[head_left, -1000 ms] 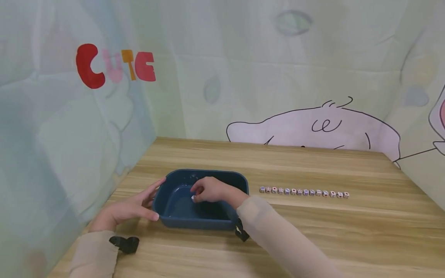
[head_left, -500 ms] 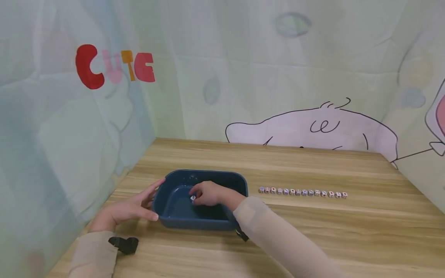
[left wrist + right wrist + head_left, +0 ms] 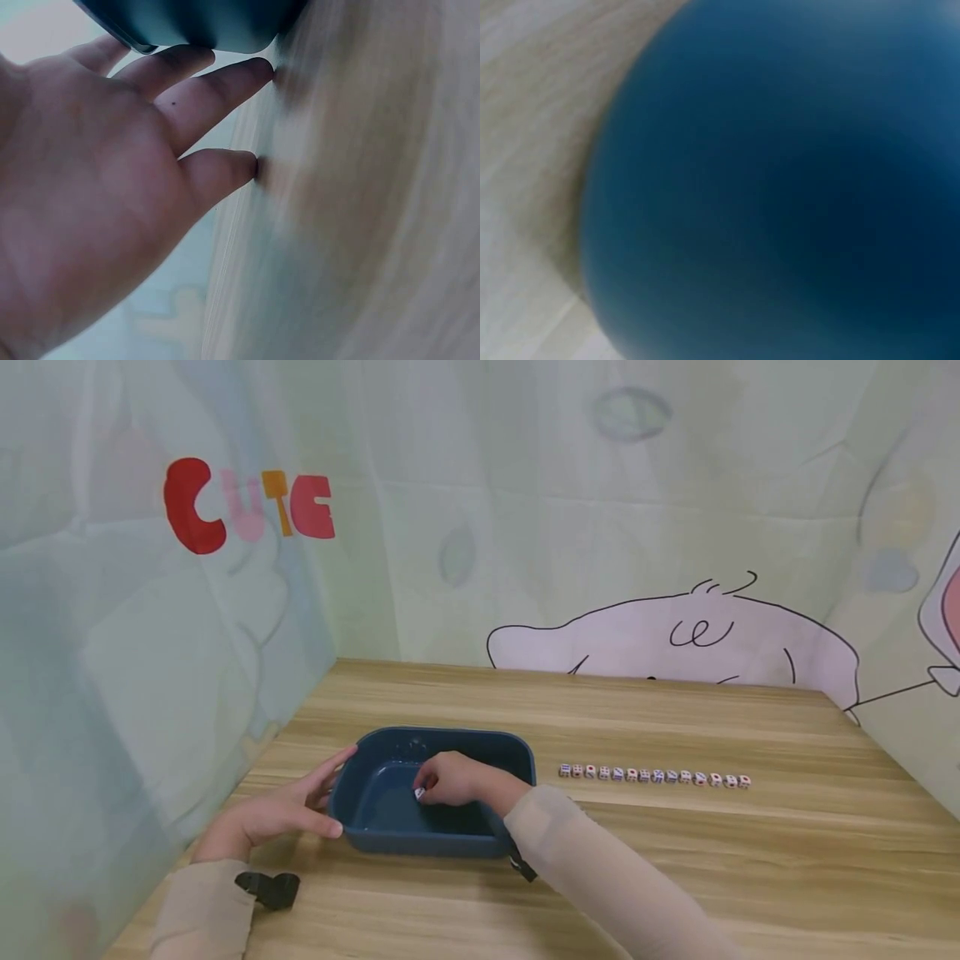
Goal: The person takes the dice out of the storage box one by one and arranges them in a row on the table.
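A dark blue rectangular tub (image 3: 420,843) stands on the table in the head view. My right hand (image 3: 453,777) reaches over its right side and pinches a small white die (image 3: 419,793) between thumb and fingers, low inside the tub. Part of the die is covered by the fingertips. My left hand (image 3: 281,810) lies against the tub's left side with fingers spread. The left wrist view shows that hand's fingers (image 3: 217,97) straight beside the tub wall (image 3: 195,22). Only the tub's blurred outer wall (image 3: 742,187) and some table fill the right wrist view; the right hand is hidden there.
To the right of the tub, several dice (image 3: 645,775) form a straight row on the wooden table (image 3: 675,877). Printed cloth hangs (image 3: 420,485) along the back and left of the table. A black strap piece (image 3: 270,889) sits at the left wrist.
The right hand's thumb and fingertips have drawn together on the die. The die has turned and shifted slightly towards the near side. My left hand, the tub and the row of dice stay put.
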The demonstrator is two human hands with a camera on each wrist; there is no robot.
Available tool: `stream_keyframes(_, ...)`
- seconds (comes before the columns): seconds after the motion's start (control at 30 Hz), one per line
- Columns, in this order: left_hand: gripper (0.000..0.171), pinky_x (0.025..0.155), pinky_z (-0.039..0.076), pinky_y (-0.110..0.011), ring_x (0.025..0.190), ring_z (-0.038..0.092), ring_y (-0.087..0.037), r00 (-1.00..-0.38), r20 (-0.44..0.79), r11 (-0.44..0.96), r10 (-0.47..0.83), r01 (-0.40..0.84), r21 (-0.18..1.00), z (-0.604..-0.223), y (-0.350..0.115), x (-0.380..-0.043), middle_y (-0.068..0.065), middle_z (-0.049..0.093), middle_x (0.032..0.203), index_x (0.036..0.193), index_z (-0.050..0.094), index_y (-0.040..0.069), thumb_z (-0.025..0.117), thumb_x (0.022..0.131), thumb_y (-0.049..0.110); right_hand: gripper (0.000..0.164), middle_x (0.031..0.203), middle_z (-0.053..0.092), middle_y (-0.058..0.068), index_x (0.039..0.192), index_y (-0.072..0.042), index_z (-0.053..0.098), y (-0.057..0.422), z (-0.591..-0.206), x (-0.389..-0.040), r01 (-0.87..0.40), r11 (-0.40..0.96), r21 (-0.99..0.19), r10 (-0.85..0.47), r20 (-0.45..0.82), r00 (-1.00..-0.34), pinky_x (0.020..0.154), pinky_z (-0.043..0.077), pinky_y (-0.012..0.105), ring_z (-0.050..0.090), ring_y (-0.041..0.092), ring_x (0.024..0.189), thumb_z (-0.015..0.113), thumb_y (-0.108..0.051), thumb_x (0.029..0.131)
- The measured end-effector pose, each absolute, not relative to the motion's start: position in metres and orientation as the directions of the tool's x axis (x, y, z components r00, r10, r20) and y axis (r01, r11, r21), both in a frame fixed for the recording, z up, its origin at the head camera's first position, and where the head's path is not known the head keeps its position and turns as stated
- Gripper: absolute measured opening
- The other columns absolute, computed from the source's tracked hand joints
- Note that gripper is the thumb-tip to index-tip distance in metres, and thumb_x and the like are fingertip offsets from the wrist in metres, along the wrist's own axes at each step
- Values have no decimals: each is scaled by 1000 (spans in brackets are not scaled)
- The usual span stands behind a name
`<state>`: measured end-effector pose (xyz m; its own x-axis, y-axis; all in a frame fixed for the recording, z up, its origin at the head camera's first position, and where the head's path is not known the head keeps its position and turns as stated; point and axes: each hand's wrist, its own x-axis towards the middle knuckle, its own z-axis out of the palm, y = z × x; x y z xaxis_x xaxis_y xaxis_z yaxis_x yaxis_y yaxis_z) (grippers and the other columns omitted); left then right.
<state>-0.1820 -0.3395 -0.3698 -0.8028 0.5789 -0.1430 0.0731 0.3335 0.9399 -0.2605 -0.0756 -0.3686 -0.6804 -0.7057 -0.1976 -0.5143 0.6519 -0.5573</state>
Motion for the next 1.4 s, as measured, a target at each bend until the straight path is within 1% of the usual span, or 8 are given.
stream_keyframes(0.3,110,93,39,-22,134,23,-54,-803,-140,337,579,80,938,-372,-339,-183,-37,4,153,152,-17,12,71,85,12,16,93,65,-1,105,-10,71,-72,-362,-259,-550,647,-528,-713,-165,-681,75,47,22,55,8,80,64,-16,92)
stream_keyframes(0.47,109,94,38,-23,134,25,-51,-806,-139,345,575,85,935,-372,-341,-183,-36,6,154,153,-15,13,70,85,13,17,92,66,-1,107,-8,71,-70,-354,-256,-569,608,-554,-735,-119,-668,74,46,21,54,7,79,63,-16,93)
stream_keyframes(0.7,109,93,39,-20,134,26,-50,-808,-128,340,575,94,936,-373,-343,-182,-36,7,154,153,-14,12,71,85,12,19,92,67,-3,108,-7,70,-60,-344,-252,-598,518,-612,-771,-31,-636,73,46,20,55,6,80,62,-16,94)
stream_keyframes(0.9,110,93,39,-20,134,24,-52,-809,-127,339,574,94,936,-374,-341,-184,-35,5,154,153,-14,13,71,84,12,22,101,67,-2,112,-7,69,-33,-329,-244,-617,450,-646,-789,37,-613,79,48,22,58,7,89,61,-18,95)
stream_keyframes(1.1,110,93,39,-20,134,23,-52,-807,-121,331,577,96,939,-375,-342,-184,-36,4,154,153,-15,13,71,85,11,24,102,66,5,114,-1,67,3,-315,-239,-598,392,-699,-794,70,-604,78,48,23,57,11,86,60,-15,95)
stream_keyframes(1.17,110,93,39,-21,134,23,-52,-807,-122,332,577,96,938,-374,-342,-184,-36,5,153,153,-15,13,71,85,11,25,103,66,5,115,0,65,16,-313,-239,-588,383,-713,-792,75,-606,78,48,24,56,11,85,60,-14,95)
stream_keyframes(1.27,110,93,39,-21,134,23,-52,-805,-127,330,579,89,940,-373,-341,-183,-36,5,153,153,-15,13,71,85,11,26,104,66,6,116,0,65,35,-310,-240,-570,388,-724,-777,75,-625,78,49,25,57,12,86,59,-14,95)
stream_keyframes(1.4,110,93,39,-22,133,25,-51,-807,-130,335,576,88,938,-371,-340,-183,-36,6,153,153,-15,12,71,85,12,24,102,66,3,114,-4,67,60,-301,-240,-583,424,-693,-753,89,-653,74,50,27,56,14,85,60,-15,94)
